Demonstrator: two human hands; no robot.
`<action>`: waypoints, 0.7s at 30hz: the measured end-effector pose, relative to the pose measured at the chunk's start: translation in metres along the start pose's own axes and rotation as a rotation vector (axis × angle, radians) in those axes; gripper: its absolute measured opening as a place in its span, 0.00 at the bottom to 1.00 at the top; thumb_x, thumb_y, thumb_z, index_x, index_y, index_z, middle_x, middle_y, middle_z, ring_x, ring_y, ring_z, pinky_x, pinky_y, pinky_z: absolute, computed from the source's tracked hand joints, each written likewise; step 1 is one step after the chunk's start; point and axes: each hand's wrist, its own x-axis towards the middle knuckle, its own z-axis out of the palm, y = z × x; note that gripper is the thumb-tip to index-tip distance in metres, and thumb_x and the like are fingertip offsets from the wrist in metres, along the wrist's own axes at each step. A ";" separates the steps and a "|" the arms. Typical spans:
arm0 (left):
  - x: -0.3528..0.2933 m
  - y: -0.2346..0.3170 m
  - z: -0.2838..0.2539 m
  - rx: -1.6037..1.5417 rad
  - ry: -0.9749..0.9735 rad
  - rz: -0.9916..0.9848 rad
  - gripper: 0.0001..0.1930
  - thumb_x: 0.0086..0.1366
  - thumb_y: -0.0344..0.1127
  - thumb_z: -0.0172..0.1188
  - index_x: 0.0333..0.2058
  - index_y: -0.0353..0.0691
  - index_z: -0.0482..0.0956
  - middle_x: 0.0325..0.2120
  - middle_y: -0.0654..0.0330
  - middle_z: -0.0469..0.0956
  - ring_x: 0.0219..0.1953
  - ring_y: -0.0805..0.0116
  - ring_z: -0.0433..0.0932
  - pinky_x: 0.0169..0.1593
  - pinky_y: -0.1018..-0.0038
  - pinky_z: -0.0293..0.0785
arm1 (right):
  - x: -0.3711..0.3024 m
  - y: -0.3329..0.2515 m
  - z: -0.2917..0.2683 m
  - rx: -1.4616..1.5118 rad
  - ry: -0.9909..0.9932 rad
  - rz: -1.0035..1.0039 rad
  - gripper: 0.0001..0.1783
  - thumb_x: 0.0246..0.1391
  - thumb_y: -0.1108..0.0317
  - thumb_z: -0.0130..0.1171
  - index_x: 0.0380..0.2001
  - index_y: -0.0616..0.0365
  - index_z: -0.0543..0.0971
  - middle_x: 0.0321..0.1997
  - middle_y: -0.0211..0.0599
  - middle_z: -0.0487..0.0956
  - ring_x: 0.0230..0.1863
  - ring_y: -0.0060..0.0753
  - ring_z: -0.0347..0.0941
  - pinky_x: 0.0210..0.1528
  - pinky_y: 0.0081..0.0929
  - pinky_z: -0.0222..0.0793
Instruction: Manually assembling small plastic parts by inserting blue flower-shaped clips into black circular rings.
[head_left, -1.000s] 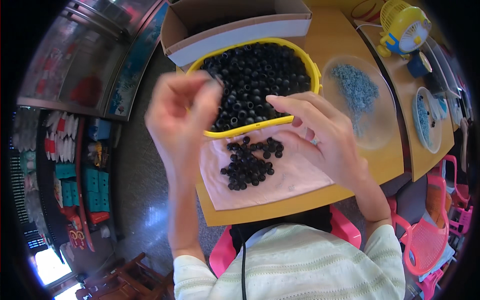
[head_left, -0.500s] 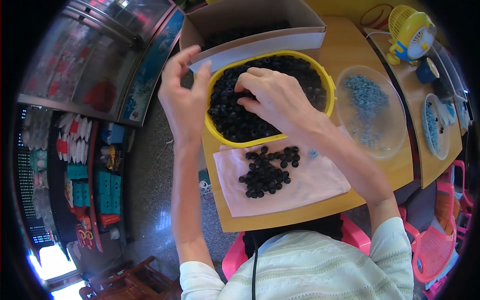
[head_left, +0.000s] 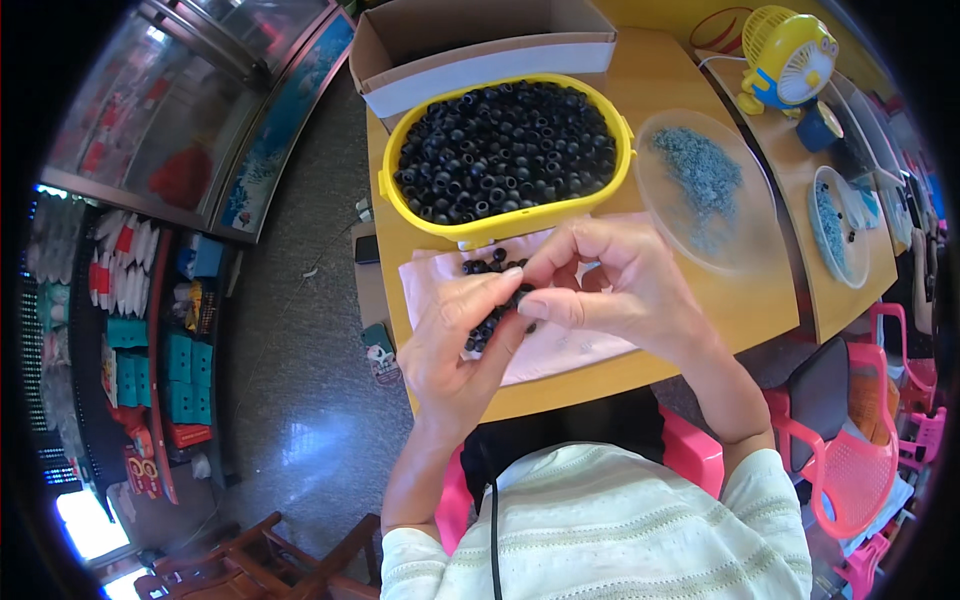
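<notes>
My left hand (head_left: 448, 335) and my right hand (head_left: 625, 290) meet over the pink cloth (head_left: 575, 346) at the table's near side. Pinched between their thumbs and fingertips is a small round black piece (head_left: 523, 291), partly covered by the fingers. Beneath the hands lies a pile of similar black pieces (head_left: 476, 341), much of it hidden. Just beyond the cloth stands a yellow basin (head_left: 505, 223), filled with loose black pieces (head_left: 500, 150), many showing a round hole.
Behind the basin is an open cardboard box (head_left: 490, 62). On the right, a clear round dish (head_left: 750, 258) holds tiny blue pieces (head_left: 697, 178); farther right are a smaller dish (head_left: 856, 277) and a yellow fan (head_left: 790, 65). A pink chair (head_left: 850, 480) stands at lower right.
My right hand has come out of the basin toward me, and my left hand has come down from the basin's left side. Both now hold a black piece over the cloth.
</notes>
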 end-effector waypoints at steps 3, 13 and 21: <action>-0.017 0.009 0.008 -0.090 -0.019 -0.052 0.18 0.52 0.17 0.64 0.43 0.31 0.78 0.40 0.53 0.78 0.44 0.66 0.77 0.49 0.74 0.72 | -0.017 0.004 -0.002 -0.061 0.005 0.046 0.12 0.50 0.65 0.67 0.32 0.62 0.81 0.26 0.25 0.79 0.27 0.11 0.69 0.27 0.11 0.62; -0.065 0.001 0.016 -0.580 0.096 -0.449 0.11 0.54 0.16 0.58 0.37 0.33 0.75 0.37 0.52 0.76 0.37 0.67 0.78 0.44 0.75 0.75 | -0.054 0.045 -0.024 -0.251 0.256 0.100 0.05 0.52 0.72 0.62 0.33 0.60 0.80 0.28 0.25 0.78 0.26 0.14 0.69 0.27 0.15 0.64; -0.100 0.004 0.028 -0.704 0.093 -0.903 0.11 0.56 0.19 0.61 0.38 0.33 0.75 0.35 0.55 0.78 0.35 0.69 0.79 0.43 0.75 0.75 | -0.061 0.094 -0.020 -0.825 0.203 -0.141 0.05 0.46 0.73 0.62 0.30 0.55 0.79 0.28 0.32 0.76 0.28 0.31 0.73 0.29 0.27 0.69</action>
